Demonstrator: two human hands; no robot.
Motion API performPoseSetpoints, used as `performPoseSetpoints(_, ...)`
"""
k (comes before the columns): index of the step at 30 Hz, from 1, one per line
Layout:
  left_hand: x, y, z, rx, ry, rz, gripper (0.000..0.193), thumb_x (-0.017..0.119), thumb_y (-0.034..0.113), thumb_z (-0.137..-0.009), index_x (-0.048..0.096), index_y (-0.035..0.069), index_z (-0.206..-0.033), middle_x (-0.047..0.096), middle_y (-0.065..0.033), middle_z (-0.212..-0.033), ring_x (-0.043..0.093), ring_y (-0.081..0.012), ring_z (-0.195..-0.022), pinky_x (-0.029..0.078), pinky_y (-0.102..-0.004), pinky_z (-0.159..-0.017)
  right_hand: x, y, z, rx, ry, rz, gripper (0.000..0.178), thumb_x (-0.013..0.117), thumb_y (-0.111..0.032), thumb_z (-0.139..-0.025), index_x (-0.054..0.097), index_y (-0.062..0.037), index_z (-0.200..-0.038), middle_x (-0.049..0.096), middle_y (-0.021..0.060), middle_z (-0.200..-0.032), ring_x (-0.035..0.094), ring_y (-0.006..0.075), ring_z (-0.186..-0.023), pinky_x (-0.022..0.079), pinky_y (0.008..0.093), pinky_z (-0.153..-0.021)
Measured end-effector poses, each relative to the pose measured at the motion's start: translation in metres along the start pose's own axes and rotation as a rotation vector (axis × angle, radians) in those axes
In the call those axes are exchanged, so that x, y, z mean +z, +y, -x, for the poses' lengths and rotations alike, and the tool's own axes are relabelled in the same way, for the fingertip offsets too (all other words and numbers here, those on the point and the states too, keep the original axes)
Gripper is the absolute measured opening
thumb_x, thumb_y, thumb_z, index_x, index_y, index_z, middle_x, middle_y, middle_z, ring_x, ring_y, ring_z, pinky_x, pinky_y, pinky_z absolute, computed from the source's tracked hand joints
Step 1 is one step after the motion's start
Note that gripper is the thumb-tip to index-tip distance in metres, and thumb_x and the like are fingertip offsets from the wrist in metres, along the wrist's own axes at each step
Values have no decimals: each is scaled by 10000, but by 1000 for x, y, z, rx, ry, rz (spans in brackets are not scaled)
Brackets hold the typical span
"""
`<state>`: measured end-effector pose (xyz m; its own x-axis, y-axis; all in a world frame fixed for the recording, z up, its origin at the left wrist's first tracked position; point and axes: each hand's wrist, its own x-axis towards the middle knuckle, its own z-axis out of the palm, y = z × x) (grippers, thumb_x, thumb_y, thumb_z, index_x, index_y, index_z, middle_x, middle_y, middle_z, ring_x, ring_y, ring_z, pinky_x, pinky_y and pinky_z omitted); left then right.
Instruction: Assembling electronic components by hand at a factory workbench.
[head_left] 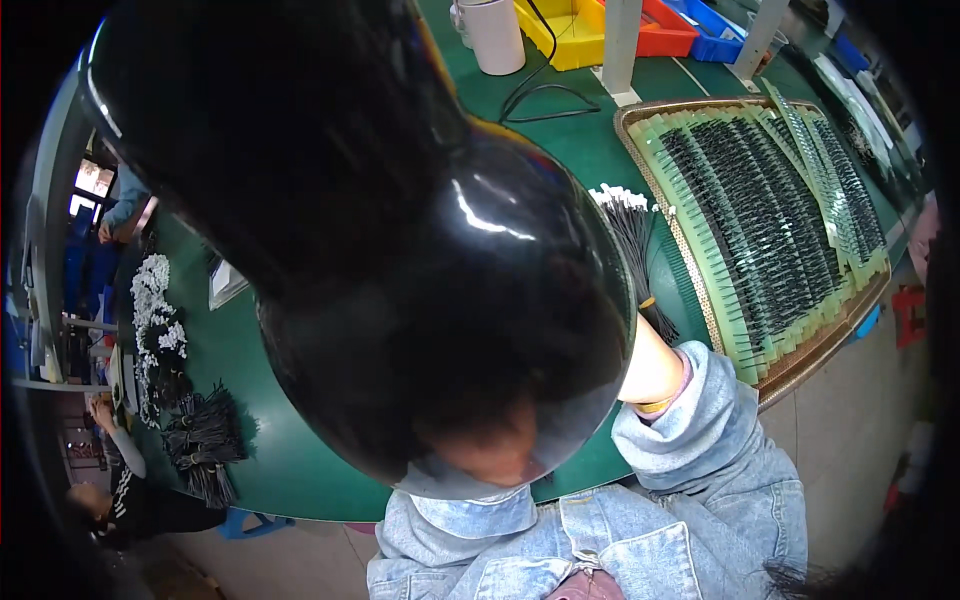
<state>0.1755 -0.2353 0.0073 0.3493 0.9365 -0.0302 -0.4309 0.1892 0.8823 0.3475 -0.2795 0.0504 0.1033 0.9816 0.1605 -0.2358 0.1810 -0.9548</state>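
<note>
A large, dark, glossy round object (450, 300) with a thick neck fills the middle of the view and hides most of my work area. From behind its right edge comes my right wrist (652, 368), with a gold bracelet; that hand is hidden. My left denim cuff (478, 512) ends at its lower edge. A blurred skin-coloured patch (490, 455) shows in the glossy surface there, and no fingers can be made out. Just beyond my right wrist lies a bundle of black wires (632, 240) with white connectors and a yellow band.
A rimmed tray (708, 318) of green strips with rows of black parts stands at the right. White connectors (155, 300) and black cable bundles (205, 440) lie on the left. Bins (572, 40), metal posts (620, 50) and a pale cup (492, 38) stand behind. Another person (110, 480) sits at left.
</note>
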Motion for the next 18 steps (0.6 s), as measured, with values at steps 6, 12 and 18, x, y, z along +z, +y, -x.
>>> performPoseSetpoints(6,-2,1,-5,-21,-81,41,388,602,-71,-717,542,-38,-1099,595,-131,-1042,574,-232,-968,464,-336,-858,1,10,-1,15,-39,-143,134,639,-63,-805,631,8,-919,620,56,-866,592,123,-830,467,238,-734)
performPoseSetpoints(12,4,-6,-7,-40,-152,84,395,600,-73,-716,538,-39,-1104,592,-134,-1050,573,-235,-975,462,-339,-865,2,13,-3,31,-59,-158,111,628,-41,-806,613,15,-901,605,56,-861,588,124,-819,466,236,-734)
performPoseSetpoints(18,-2,-3,-17,-59,-225,120,401,597,-76,-715,534,-41,-1110,590,-138,-1058,572,-238,-981,459,-342,-873,1,19,-2,36,-27,-151,114,630,-40,-805,592,18,-895,605,52,-851,587,120,-809,469,239,-734)
